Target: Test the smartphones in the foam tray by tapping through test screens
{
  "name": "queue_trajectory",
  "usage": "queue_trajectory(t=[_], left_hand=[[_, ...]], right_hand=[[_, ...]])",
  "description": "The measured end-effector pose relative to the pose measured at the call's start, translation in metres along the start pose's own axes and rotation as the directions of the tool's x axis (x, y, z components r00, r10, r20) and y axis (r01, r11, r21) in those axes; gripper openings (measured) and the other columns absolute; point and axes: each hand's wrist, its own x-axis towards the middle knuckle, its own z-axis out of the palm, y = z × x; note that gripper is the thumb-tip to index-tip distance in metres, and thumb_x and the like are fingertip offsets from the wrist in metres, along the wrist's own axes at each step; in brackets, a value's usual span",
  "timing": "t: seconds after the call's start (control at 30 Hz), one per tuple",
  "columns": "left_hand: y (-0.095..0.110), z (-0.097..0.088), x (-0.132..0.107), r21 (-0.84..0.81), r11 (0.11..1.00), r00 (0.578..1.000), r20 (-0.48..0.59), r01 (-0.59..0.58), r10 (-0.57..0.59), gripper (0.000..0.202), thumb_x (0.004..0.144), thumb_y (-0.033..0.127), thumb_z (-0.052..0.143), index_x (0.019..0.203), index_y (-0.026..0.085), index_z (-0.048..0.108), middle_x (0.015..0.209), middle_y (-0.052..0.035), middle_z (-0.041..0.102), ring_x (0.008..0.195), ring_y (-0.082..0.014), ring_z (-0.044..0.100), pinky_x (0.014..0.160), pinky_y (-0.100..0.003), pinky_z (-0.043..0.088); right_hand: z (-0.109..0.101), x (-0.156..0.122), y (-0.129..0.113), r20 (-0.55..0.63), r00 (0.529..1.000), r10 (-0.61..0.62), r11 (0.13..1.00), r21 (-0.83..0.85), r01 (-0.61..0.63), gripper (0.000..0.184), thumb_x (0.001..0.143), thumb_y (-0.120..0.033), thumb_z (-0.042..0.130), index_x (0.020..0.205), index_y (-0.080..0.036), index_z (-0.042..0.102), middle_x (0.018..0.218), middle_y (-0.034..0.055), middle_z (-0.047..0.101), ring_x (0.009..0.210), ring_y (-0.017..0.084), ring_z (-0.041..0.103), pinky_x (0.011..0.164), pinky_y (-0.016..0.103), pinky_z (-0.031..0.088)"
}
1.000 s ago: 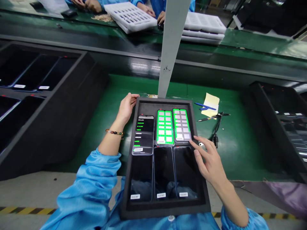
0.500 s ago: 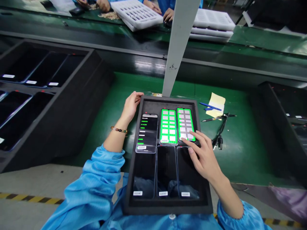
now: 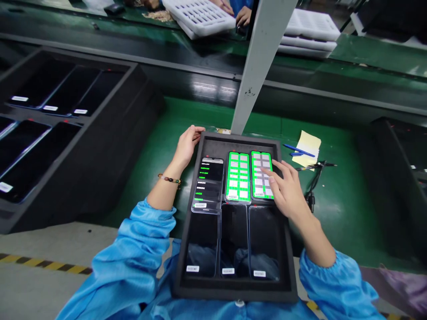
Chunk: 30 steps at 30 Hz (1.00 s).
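Note:
A black foam tray (image 3: pixel 289 275) lies in front of me, its near end against my body. My left hand (image 3: pixel 187 144) holds the tray at its far left corner, fingers bent over the edge. My right hand (image 3: pixel 286 189) is open above the far right phone (image 3: pixel 258 162), its fingertips at the lit screen, which shows green with grey and white blocks. Beside it lies a phone (image 3: pixel 238 178) with a similar green grid. The far left phone (image 3: pixel 208 184) shows a dark text list. Along the near row are several dark-screened phones (image 3: pixel 265 238) with white labels.
Another foam tray (image 3: pixel 133 95) with dark phones stands at left, and one more (image 3: pixel 382 133) at right. A grey post (image 3: pixel 258 66) rises behind my tray. Blue pens (image 3: pixel 300 151), a yellow note (image 3: pixel 310 141) and a black cable (image 3: pixel 312 191) lie right. White trays (image 3: pixel 200 18) and co-workers' hands (image 3: pixel 244 17) are across.
My right hand has moved up the far right phone's screen, and more blocks near its bottom are now white or green. My left hand stays at the tray's corner. The view has shifted slightly.

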Motion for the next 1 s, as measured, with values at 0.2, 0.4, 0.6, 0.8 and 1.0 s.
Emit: queue_trajectory(t=[0.2, 0.4, 0.6, 0.8, 1.0], left_hand=[[0.000, 0.000, -0.001, 0.025, 1.000, 1.000, -0.003, 0.002, -0.002, 0.049, 0.101, 0.068, 0.060, 0.104, 0.023, 0.080, 0.119, -0.0107, 0.080, 0.117, -0.0245, 0.073, 0.112, -0.039, 0.054], [0.000, 0.000, 0.001, 0.024, 1.000, 1.000, -0.002, 0.015, -0.015, 0.049, 0.101, 0.067, 0.060, 0.104, 0.023, 0.080, 0.121, -0.0111, 0.079, 0.118, -0.0247, 0.073, 0.115, -0.041, 0.053], [-0.001, 0.000, 0.001, 0.029, 1.000, 1.000, -0.003, 0.008, -0.008, 0.049, 0.101, 0.067, 0.060, 0.104, 0.023, 0.080, 0.120, -0.0108, 0.079, 0.118, -0.0246, 0.073, 0.115, -0.040, 0.053], [0.000, 0.000, 0.001, 0.048, 0.999, 1.000, 0.002, 0.019, -0.019, 0.050, 0.101, 0.069, 0.059, 0.104, 0.023, 0.079, 0.121, -0.0112, 0.079, 0.118, -0.0247, 0.073, 0.114, -0.041, 0.054], [0.000, 0.001, 0.001, 0.056, 0.998, 1.000, 0.001, 0.006, -0.006, 0.050, 0.102, 0.068, 0.057, 0.104, 0.023, 0.078, 0.123, -0.0105, 0.079, 0.121, -0.0250, 0.072, 0.116, -0.042, 0.052]], right_hand=[[0.011, 0.048, 0.021, -0.024, 0.999, 0.032, 0.999, -0.034, -0.033, 0.056, 0.116, -0.047, 0.028, 0.148, -0.028, 0.070, 0.163, 0.0132, 0.052, 0.158, 0.038, 0.035, 0.128, 0.066, 0.039], [0.012, 0.051, 0.017, -0.015, 1.000, -0.018, 1.000, -0.025, 0.018, 0.054, 0.116, -0.047, 0.031, 0.146, -0.030, 0.072, 0.164, 0.0102, 0.052, 0.158, 0.037, 0.034, 0.128, 0.066, 0.038], [0.017, 0.052, -0.005, 0.015, 0.999, -0.041, 0.999, -0.034, 0.041, 0.051, 0.116, -0.047, 0.032, 0.148, -0.034, 0.069, 0.168, 0.0085, 0.048, 0.160, 0.038, 0.032, 0.125, 0.067, 0.037], [0.014, 0.051, -0.004, 0.027, 0.999, -0.033, 0.998, -0.053, 0.034, 0.050, 0.116, -0.047, 0.032, 0.150, -0.037, 0.067, 0.167, 0.0075, 0.049, 0.160, 0.037, 0.033, 0.123, 0.067, 0.040], [0.007, 0.027, 0.015, -0.064, 0.997, 0.050, 0.990, -0.131, -0.058, 0.049, 0.115, -0.044, 0.035, 0.147, -0.034, 0.070, 0.161, 0.0078, 0.056, 0.157, 0.038, 0.037, 0.124, 0.067, 0.041]])
